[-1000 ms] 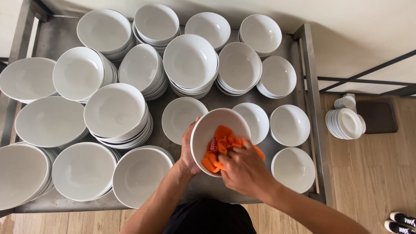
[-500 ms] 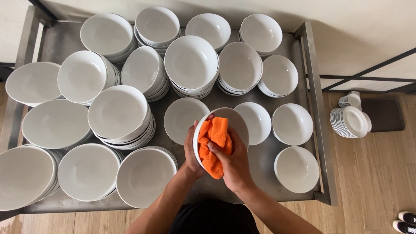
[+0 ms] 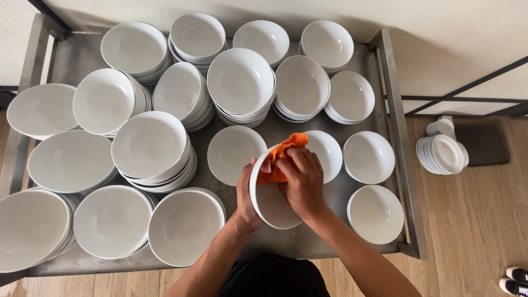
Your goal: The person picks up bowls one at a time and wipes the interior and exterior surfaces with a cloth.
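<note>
My left hand (image 3: 247,193) grips a white bowl (image 3: 273,206) by its left rim and holds it tilted above the metal table (image 3: 286,245). Inside that bowl my right hand (image 3: 302,180) presses an orange cloth (image 3: 283,153), whose top end sticks out past the upper rim. Single white bowls lie close by: one to the left (image 3: 231,154), one just behind my right hand (image 3: 325,151).
Stacks of white bowls (image 3: 241,82) of different sizes cover most of the table, with large ones at the left (image 3: 149,144). Two single bowls (image 3: 375,213) sit near the right rail. On the wooden floor to the right stand small stacked plates (image 3: 443,154) and a dark mat (image 3: 484,144).
The cloth moved from the bowl's lower inside up to its top rim as my right hand wiped around. The bowl has tilted more onto its side.
</note>
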